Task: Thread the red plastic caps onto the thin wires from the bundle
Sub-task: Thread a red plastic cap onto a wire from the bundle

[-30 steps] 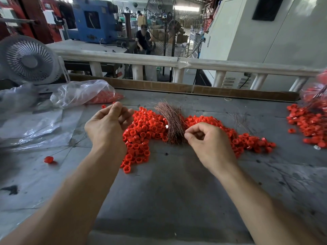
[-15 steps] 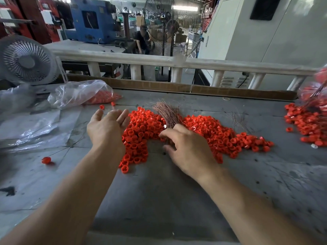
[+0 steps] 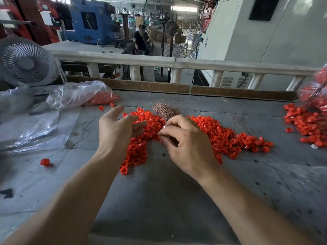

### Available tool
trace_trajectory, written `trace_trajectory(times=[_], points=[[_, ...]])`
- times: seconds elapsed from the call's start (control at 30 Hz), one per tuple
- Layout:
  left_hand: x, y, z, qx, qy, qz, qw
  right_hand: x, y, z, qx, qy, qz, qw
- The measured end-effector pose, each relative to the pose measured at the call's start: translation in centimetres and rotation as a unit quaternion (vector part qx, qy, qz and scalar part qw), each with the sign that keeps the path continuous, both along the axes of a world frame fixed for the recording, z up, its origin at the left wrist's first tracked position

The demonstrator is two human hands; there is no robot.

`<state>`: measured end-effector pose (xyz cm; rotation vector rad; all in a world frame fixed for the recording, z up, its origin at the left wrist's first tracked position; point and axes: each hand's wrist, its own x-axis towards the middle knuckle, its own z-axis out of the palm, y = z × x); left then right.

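Filling most of the frame, a grey worktable (image 3: 159,200) carries a wide heap of red plastic caps (image 3: 224,137) at centre. At centre top of that heap lies the bundle of thin wires (image 3: 165,111). The left hand (image 3: 116,131) hovers open over the heap's left part, fingers spread, holding nothing. The right hand (image 3: 187,145), fingers curled, pinches at the bundle's near end; what it holds cannot be told.

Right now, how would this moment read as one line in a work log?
step: picking a wire | right hand: fingers pinch at wire bundle | left hand: open over red caps | caps threaded: cannot tell
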<state>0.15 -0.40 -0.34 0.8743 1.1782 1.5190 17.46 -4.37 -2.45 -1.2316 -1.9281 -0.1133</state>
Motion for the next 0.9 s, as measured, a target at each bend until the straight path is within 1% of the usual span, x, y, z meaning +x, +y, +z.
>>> trace_trajectory(times=[0.07,0.17,0.33,0.43,0.53,0.63,0.7,0.73,0.77,0.9], points=[[-0.1,0.1,-0.2,0.009,0.001,-0.011,1.000,0.0,-0.1,0.3,0.018,0.014,0.013,1.000],[-0.2,0.1,-0.4,0.003,-0.024,-0.031,0.999,0.1,-0.4,0.7,0.047,0.051,0.047,0.996],[-0.1,0.0,-0.3,0.021,-0.067,-0.046,0.996,0.6,-0.8,1.5,0.139,0.136,0.072,0.978],[0.4,-0.4,0.0,0.065,-0.055,-0.065,0.994,0.8,-1.4,2.0,0.120,0.254,0.073,0.957],[0.4,-0.6,0.3,0.095,-0.020,-0.066,0.993,1.0,-1.5,2.1,0.059,0.397,0.051,0.915],[-0.5,-0.2,0.4,0.100,0.060,-0.002,0.993,1.7,-1.3,2.1,-0.039,0.516,0.028,0.855],[-1.5,0.3,0.4,0.096,0.139,0.048,0.984,2.1,-1.0,2.1,-0.111,0.574,0.020,0.811],[-1.9,0.7,0.3,0.090,0.177,0.065,0.978,2.2,-0.9,2.1,-0.142,0.590,0.018,0.795],[-2.3,1.0,0.1,0.081,0.217,0.077,0.970,2.3,-0.8,2.0,-0.169,0.589,0.016,0.790],[-2.7,1.6,-0.8,0.043,0.366,0.103,0.924,2.0,-0.5,1.4,-0.235,0.546,0.013,0.804]])
